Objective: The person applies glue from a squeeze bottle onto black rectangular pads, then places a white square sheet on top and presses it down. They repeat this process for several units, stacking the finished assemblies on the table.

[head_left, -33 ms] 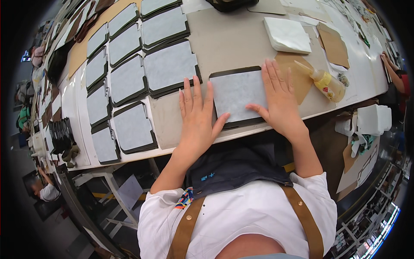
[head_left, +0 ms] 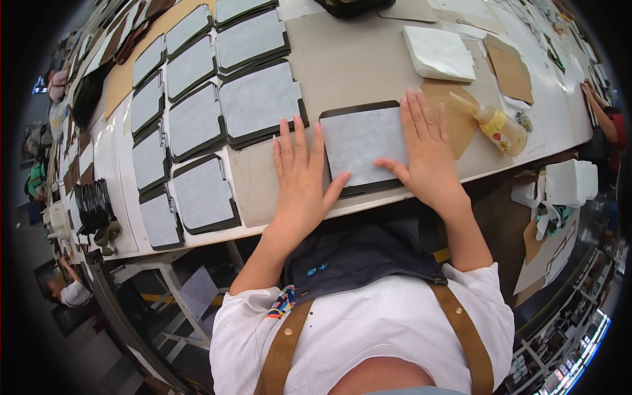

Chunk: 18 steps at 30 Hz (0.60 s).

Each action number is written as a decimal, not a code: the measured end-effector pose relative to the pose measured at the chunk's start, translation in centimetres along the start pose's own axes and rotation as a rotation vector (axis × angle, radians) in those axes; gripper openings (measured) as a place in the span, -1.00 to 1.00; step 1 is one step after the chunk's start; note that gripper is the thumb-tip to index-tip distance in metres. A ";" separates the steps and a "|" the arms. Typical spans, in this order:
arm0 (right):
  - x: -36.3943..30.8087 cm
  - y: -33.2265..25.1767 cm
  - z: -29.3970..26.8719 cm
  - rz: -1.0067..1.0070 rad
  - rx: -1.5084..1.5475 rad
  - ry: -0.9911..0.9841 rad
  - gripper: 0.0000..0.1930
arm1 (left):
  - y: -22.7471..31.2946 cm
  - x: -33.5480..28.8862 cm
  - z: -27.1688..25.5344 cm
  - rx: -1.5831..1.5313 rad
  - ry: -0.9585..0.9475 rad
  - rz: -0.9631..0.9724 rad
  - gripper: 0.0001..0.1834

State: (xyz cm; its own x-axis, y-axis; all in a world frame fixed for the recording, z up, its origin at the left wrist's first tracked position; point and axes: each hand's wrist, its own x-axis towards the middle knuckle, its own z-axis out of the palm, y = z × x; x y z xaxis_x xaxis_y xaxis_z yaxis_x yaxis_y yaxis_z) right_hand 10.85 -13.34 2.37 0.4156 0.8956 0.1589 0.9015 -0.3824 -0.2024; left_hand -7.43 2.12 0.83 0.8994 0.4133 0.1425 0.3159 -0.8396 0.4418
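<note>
A dark panel with a pale grey sheet on top (head_left: 362, 148) lies flat at the table's near edge, its dark border showing at the far and near sides. Over its left edge is my left hand (head_left: 299, 178), fingers stretched out and the thumb reaching onto the panel's near left corner. My right hand (head_left: 428, 155) lies flat along the right edge, thumb on the pale sheet, and hides that side. Neither hand grips anything. Similar dark-edged panels, such as this one (head_left: 259, 95), lie in rows to the left, some apparently stacked.
Right of my right hand, a yellowish squeeze bottle with a nozzle (head_left: 503, 131) lies on its side beside brown card (head_left: 454, 122). Farther back are a stack of white sheets (head_left: 438, 54) and more brown card (head_left: 508, 69). Another person's arm (head_left: 596, 105) shows at the far right.
</note>
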 end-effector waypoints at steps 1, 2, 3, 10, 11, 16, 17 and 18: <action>0.0 -0.2 0.0 0.022 -0.024 0.014 0.05 | -0.1 0.0 -0.1 -0.034 0.013 0.004 -0.11; 0.2 -0.7 0.1 -0.015 -0.005 -0.004 0.06 | -0.3 0.0 -0.4 -0.067 0.027 0.008 -0.11; 0.5 -1.5 0.3 -0.051 0.017 -0.019 0.06 | -0.5 -0.1 -0.6 -0.097 0.039 0.014 -0.11; 2.3 -4.7 2.0 -0.206 0.172 -0.053 0.06 | -2.5 -1.6 -0.6 -0.234 0.231 -0.074 -0.22; 2.3 -4.9 2.0 -0.228 0.172 -0.056 0.05 | -2.6 -1.8 -0.6 -0.227 0.254 -0.086 -0.24; 2.4 -5.2 2.0 -0.301 0.145 -0.046 0.05 | -3.0 -2.1 -0.4 -0.244 0.315 -0.111 -0.32; 2.2 -5.2 1.9 -0.308 0.139 -0.054 0.06 | -2.9 -2.0 -0.3 -0.251 0.318 -0.115 -0.33; 2.0 -5.2 1.9 -0.319 0.133 -0.063 0.07 | -2.9 -2.0 -0.3 -0.257 0.323 -0.121 -0.34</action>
State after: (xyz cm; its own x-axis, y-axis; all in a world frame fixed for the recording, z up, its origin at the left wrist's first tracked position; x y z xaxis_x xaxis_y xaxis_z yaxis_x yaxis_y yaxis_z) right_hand 6.73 -9.15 1.89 0.1037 0.9790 0.1753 0.9595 -0.0520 -0.2769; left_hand -10.26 3.81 -0.52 0.7066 0.6272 0.3277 0.2912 -0.6797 0.6732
